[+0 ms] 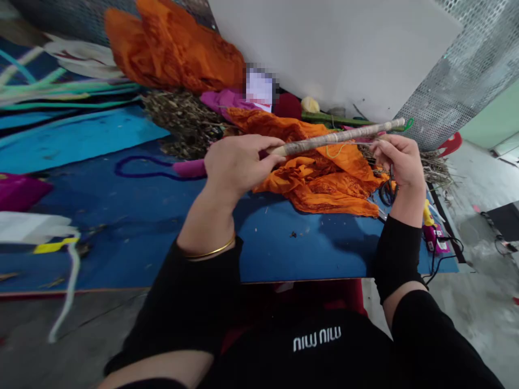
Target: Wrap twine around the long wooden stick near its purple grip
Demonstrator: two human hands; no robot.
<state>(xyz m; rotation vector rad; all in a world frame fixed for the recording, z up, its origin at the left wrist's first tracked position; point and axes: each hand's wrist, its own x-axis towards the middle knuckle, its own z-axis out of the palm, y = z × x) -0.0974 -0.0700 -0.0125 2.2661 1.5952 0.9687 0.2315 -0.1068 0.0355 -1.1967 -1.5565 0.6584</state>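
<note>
Head view is showing two bare hands working above a blue counter point(133, 221). The left hand point(239, 165) is gripping the near end of a wrapped stick point(340, 137), its fingers point(272, 161) closing around it with thumb and index pressing from opposite sides. The stick is slanting up toward the right above an orange cloth point(324, 186), and a small green loop point(409, 125) is showing at its far tip. Behind the left hand, a pink piece point(190, 168) is sticking out, with a dark blue loop point(140, 162) trailing from it over the counter; whether it is joining the stick, I cannot tell.

The right hand point(401, 159) is hovering near the far half of the stick, its thumb and index nearly meeting and pinching a thin thread point(360, 143) that is running back toward the stick. The other fingers are curling inward. A yellow strand point(334, 153) is dangling below the stick.

Dark-handled scissors point(388, 193) are lying just beside the right wrist. Dried stems point(182, 121) are heaping up beyond the left hand, a second orange cloth point(174, 51) is bunching behind them, and a white board point(336, 48) is leaning at the back.
</note>
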